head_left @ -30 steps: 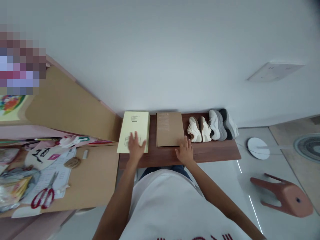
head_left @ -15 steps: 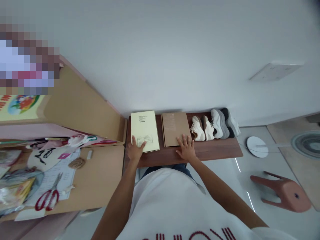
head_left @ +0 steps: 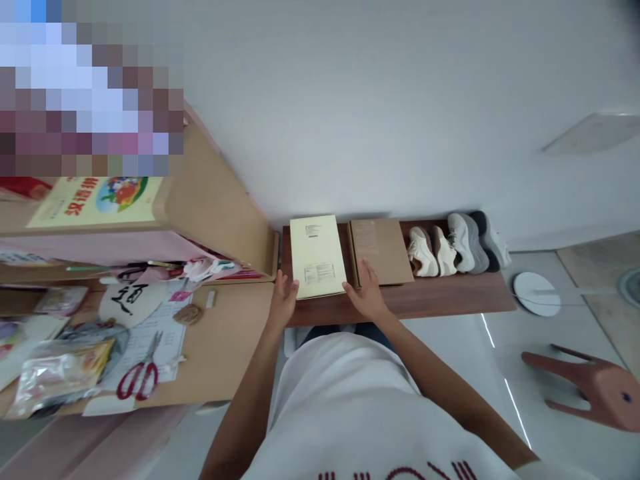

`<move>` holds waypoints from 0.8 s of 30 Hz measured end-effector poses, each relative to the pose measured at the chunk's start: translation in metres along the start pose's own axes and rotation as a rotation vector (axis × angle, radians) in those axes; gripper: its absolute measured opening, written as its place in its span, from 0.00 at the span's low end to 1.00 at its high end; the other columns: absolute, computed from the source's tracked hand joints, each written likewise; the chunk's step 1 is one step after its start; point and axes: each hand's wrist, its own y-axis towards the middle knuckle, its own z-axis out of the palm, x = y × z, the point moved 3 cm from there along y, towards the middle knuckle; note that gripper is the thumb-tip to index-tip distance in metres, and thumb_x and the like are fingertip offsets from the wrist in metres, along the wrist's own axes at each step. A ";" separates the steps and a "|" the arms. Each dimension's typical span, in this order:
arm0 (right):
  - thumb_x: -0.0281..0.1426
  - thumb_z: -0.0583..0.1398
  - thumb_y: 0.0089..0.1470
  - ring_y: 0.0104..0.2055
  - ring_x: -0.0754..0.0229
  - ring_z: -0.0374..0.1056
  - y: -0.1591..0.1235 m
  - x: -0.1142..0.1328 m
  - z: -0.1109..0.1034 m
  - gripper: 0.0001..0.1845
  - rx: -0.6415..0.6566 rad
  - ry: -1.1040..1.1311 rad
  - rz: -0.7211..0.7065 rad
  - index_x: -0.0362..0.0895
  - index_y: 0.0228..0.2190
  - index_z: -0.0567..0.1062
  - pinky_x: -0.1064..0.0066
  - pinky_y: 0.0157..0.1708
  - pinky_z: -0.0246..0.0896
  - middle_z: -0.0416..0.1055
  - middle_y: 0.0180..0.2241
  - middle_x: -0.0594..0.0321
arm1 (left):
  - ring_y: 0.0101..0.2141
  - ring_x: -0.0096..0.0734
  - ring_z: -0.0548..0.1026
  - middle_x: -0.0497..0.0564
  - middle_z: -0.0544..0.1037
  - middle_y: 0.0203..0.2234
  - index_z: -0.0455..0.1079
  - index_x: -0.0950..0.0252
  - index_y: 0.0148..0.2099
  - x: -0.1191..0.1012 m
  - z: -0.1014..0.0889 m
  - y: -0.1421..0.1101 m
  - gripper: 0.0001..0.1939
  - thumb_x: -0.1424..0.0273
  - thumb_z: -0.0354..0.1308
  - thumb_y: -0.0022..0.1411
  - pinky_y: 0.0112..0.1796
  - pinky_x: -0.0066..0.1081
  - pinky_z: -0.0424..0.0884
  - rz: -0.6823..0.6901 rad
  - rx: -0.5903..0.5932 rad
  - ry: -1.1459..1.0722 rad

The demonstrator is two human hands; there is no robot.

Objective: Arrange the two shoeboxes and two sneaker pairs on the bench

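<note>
While the cream box (head_left: pixel 319 253) lies flat on the table (head_left: pixel 450 297), I read the left hand (head_left: pixel 283 301) spread at its 8 o'clock corner and the right hand (head_left: pixel 369 297) spread at 4 o'clock, overlapping the cardboard box (head_left: pixel 385 247); contact I cannot confirm.

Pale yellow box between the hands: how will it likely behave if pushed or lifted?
The pale yellow box looks stiff, judging by its straight edges and square corners. Lying flat on the brown bench, it would probably slide when pushed rather than roll or tip. Its weight is unclear.
</note>
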 end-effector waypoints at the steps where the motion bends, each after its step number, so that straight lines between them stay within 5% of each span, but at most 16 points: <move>1: 0.50 0.52 0.63 0.73 0.45 0.41 0.003 0.006 0.005 0.45 0.006 0.029 0.002 0.42 0.70 0.43 0.47 0.68 0.43 0.44 0.71 0.45 | 0.67 0.46 0.60 0.66 0.59 0.68 0.40 0.65 0.75 -0.002 0.001 -0.001 0.48 0.44 0.52 0.65 0.65 0.47 0.54 0.030 0.017 0.012; 10: 0.44 0.56 0.61 0.70 0.47 0.52 0.014 0.000 0.050 0.43 0.052 0.134 0.195 0.38 0.69 0.49 0.52 0.68 0.48 0.57 0.66 0.44 | 0.69 0.49 0.54 0.63 0.54 0.70 0.43 0.63 0.74 0.012 0.017 0.001 0.49 0.46 0.57 0.61 0.66 0.47 0.52 0.099 0.034 0.182; 18: 0.40 0.55 0.60 0.70 0.47 0.51 0.025 -0.013 0.069 0.41 0.068 0.160 0.283 0.36 0.67 0.52 0.52 0.67 0.49 0.59 0.65 0.43 | 0.70 0.48 0.50 0.64 0.49 0.72 0.43 0.64 0.74 0.039 0.017 0.020 0.49 0.44 0.55 0.62 0.67 0.47 0.51 -0.091 0.046 0.108; 24: 0.42 0.55 0.60 0.70 0.47 0.51 0.044 -0.016 0.074 0.42 0.100 0.160 0.370 0.36 0.68 0.50 0.53 0.67 0.49 0.56 0.67 0.42 | 0.69 0.47 0.54 0.65 0.52 0.71 0.44 0.67 0.73 0.030 0.014 0.045 0.47 0.45 0.54 0.64 0.66 0.44 0.53 -0.133 0.045 0.069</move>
